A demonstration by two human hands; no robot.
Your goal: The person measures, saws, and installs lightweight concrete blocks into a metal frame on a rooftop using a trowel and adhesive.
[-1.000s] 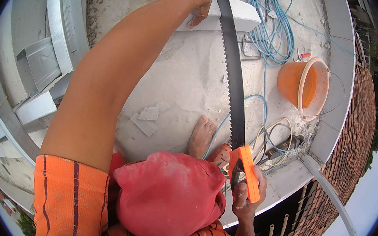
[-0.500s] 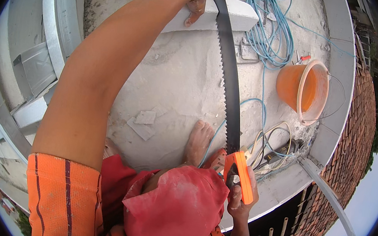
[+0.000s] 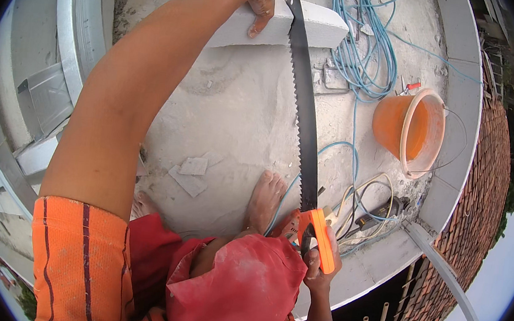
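A pale block (image 3: 233,27), likely lightweight concrete, lies across the floor at the far side. My left hand (image 3: 261,12) grips its top and near side, thumb down the near face. In my right hand (image 3: 321,262) is the orange handle of a hand saw (image 3: 304,115). The long dark blade runs away from me, its toothed edge facing left. Its far end lies across the block, just right of my left hand. Whether the teeth have cut into the block cannot be made out.
An orange bucket (image 3: 391,127) lies tipped on the right, near coiled blue hose (image 3: 372,60). A power tool (image 3: 382,213) rests among cables by the low wall (image 3: 445,197). Flat pale scraps (image 3: 190,176) lie near my feet (image 3: 265,198). Metal channels (image 3: 75,25) line the left.
The view has shifted slightly, and an orange edge now shows at the top. The saw handle has moved a little left. Both hands keep their hold.
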